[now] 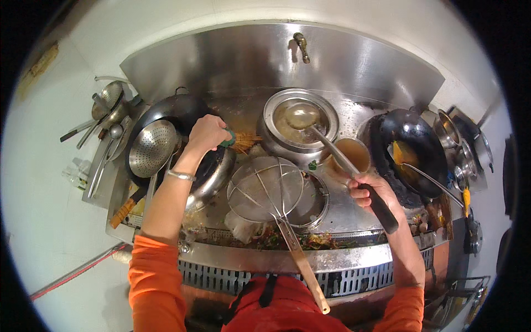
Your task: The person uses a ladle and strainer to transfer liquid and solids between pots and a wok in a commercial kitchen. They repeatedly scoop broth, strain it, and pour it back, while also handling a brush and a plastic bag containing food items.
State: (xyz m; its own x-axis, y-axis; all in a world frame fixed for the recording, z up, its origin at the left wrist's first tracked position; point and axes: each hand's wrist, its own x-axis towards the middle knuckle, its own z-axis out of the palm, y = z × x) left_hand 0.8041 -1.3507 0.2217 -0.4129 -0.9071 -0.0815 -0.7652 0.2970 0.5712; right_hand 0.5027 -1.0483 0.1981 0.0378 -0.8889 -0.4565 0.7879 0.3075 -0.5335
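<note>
My left hand (207,132) grips a bamboo wok brush by its green-bound end; the straw-coloured bristles (244,141) point right, towards a round metal pot (271,108). In my right hand (375,189) is the dark handle of a long steel ladle (334,149). The ladle's bowl (303,116) rests within the pot's mouth, over or in yellowish liquid; its depth I cannot tell. Beneath my left forearm lie a perforated steel skimmer (152,143) and a black wok (166,108). Right of the pot stands a container of cloudy brown liquid (352,153).
A wood-handled mesh strainer (265,189) overhangs the range's front edge (286,259). Food scraps (315,240) fill the gutter. On the right, a second wok (406,141) holds a utensil. A tap (302,47) projects from the steel backsplash. Metal bowls (112,101) sit far left.
</note>
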